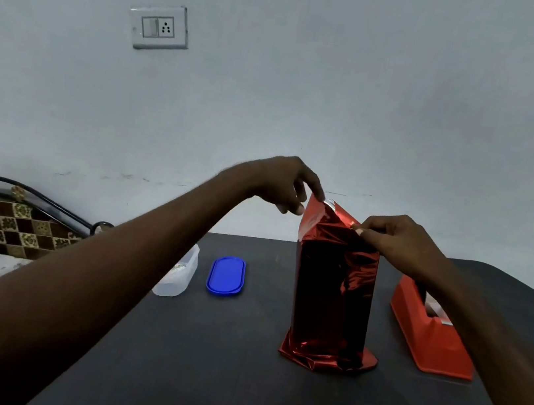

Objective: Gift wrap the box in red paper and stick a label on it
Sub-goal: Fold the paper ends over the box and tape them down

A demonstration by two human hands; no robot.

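Box stood on end, top flap under closure.
My left hand (pixel 287 184) and right hand (pixel 395 237) each pinch the red paper (pixel 329 218) above the box (pixel 332 292), upright mid-worktop (pixel 199 365); tape dispenser (pixel 430 330) stands just right, within reach.

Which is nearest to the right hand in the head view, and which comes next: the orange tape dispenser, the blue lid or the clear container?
From the right hand, which pinches the red paper's top edge:
1. Orange tape dispenser, just below the hand, on the table's right side.
2. Blue lid, left of the wrapped box.
3. Clear container, farther left, partly behind the left forearm.
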